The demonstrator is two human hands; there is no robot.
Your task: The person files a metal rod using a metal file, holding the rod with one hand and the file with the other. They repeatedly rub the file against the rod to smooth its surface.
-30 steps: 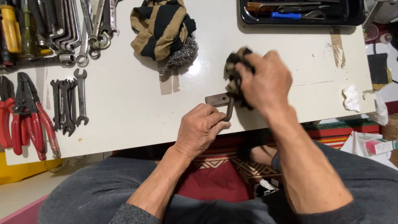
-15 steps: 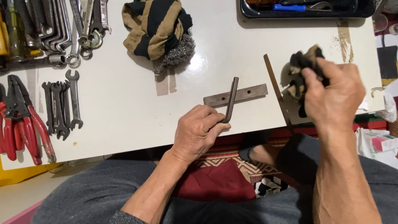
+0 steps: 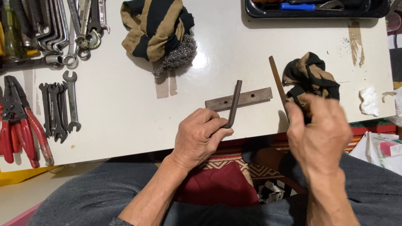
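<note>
Metal bars handled at the white surface (image 3: 125, 121), cloth in use.

A dark metal bar (image 3: 233, 104) is gripped by the left hand (image 3: 200, 136), laid across a flat drilled bar (image 3: 239, 99). Right of that flat bar, a thin rod (image 3: 277, 79) and a striped cloth (image 3: 310, 77) are clasped by the right hand (image 3: 320, 134). Wiping is judged unfinished; completed work cannot be confirmed.

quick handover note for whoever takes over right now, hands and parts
Left hand grips a bent dark metal bar crossing over a flat drilled metal strip on the white table.
Right hand is on a black-and-tan rag, beside a thin metal rod.
Steel wool lies untouched by a second rag.
Whether rubbing is done cannot be told.
</note>
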